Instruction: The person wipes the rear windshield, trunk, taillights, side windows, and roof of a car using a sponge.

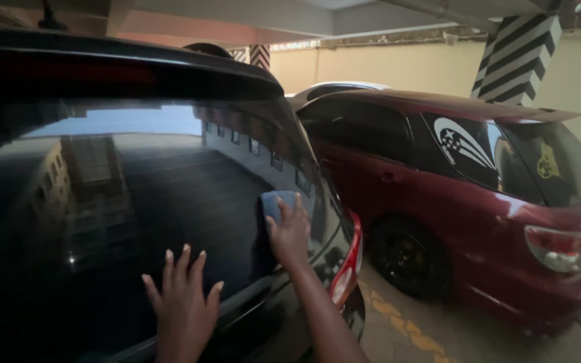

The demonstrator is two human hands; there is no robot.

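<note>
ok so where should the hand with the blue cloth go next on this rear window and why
Probably a sweep leftward across the glass. The right hand presses the blue cloth near the right edge of the black car's rear window, so the wide area to its left seems unreached. The left hand lies flat low on the glass.

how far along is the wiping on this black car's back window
Done: hard to judge; the rear window reflects buildings sharply, with no obvious streaks. In hand: the right hand presses a blue cloth near the glass's right edge, while the left hand lies flat on the lower glass. Left: possibly the strip under the left hand and the bottom edge. The red car beside it is untouched.
</note>
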